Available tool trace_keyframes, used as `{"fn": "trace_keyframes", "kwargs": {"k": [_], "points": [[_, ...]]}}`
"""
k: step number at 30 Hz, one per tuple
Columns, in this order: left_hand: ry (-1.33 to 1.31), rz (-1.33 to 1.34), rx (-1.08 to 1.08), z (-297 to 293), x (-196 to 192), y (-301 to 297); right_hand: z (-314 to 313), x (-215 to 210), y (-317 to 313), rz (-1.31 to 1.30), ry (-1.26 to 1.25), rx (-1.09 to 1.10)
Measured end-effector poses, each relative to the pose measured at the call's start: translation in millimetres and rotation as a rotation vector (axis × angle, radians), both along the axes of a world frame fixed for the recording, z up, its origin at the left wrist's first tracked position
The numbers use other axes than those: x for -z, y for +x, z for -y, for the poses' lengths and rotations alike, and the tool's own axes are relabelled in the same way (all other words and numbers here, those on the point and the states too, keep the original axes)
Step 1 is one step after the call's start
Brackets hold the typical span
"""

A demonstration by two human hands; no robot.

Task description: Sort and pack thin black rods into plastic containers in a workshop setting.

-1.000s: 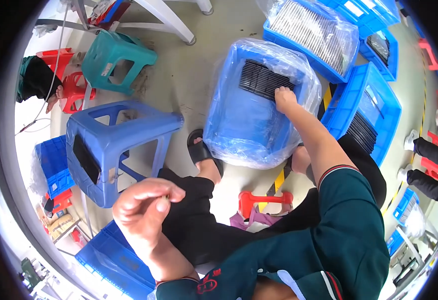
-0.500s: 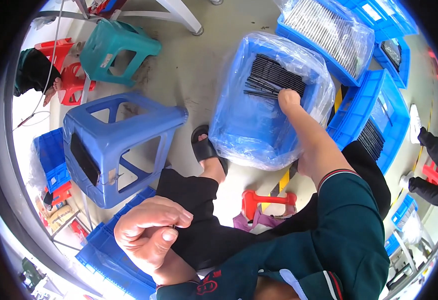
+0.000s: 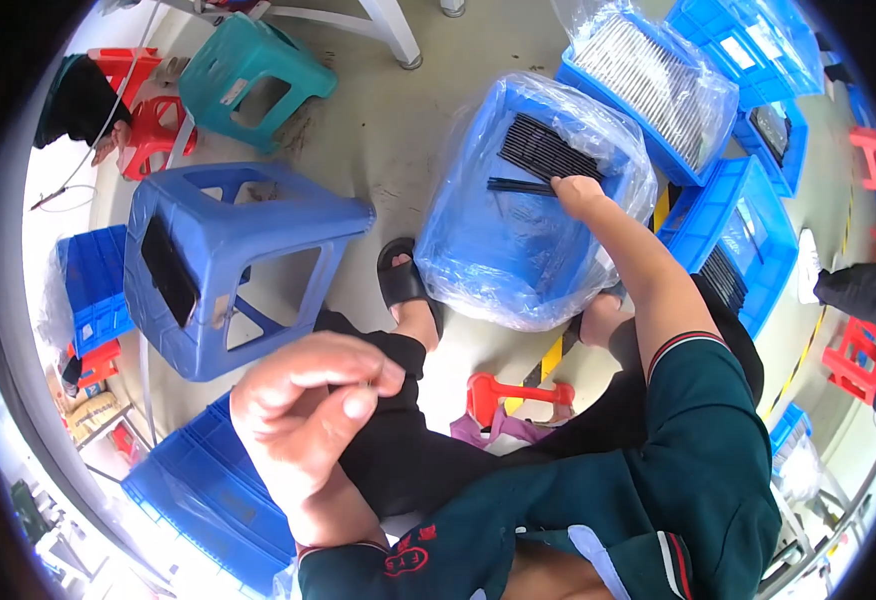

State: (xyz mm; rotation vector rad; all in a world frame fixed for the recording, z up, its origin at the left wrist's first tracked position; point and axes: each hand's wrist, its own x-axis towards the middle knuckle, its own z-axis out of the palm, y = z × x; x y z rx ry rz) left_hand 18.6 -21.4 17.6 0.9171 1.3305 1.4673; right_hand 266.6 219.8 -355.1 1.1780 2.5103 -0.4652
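Observation:
My right hand (image 3: 580,196) is down inside a blue plastic bin (image 3: 548,262) lined with clear plastic film. Its fingers are closed on the near ends of a few thin black strips (image 3: 518,186), which lie apart from a neat row of similar black strips (image 3: 546,145). What exactly these strips are, I cannot tell. My left hand (image 3: 308,415) is raised over my lap, its thumb and forefinger drawn together in a pinch. Something tiny may sit between those fingertips, too small to name.
To the left stands a blue stool (image 3: 248,235) with a dark phone-like slab (image 3: 169,268) on it; a green stool (image 3: 253,80) is behind. Blue crates hold pale rods (image 3: 648,85) and dark strips (image 3: 723,280) at the right. A red stool (image 3: 518,392) is between my legs.
The strips at my right hand now lie together in a tighter bunch, more apart from the row. My left hand has risen slightly, still pinched. The whole view has shifted a little.

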Motion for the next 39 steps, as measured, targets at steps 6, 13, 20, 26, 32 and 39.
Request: {"fn": "trace_keyframes", "kwargs": {"k": [6,13,20,26,32,39], "points": [[0.028,0.014,0.039,5.3,-2.8,2.1,-2.9,-37.1,-30.2,0.381,0.149,-0.234],[-0.048,0.032,0.038,11.2,-1.1,-3.6,19.3,-55.8,-83.8,0.917,-0.175,-0.155],[0.043,0.017,0.027,16.6,4.2,-14.5,39.3,-68.5,-83.6,1.112,-0.232,-0.146],[0.091,0.036,0.038,12.9,3.5,-19.4,59.0,-55.1,-2.3,0.420,0.009,0.024],[0.084,0.035,-0.015,6.4,5.1,-21.8,77.8,-115.0,-4.0,0.078,-0.346,0.291],[0.108,0.128,-0.193,-8.6,16.0,-23.9,77.3,-238.8,-7.8,-0.562,-0.243,0.392]]}}
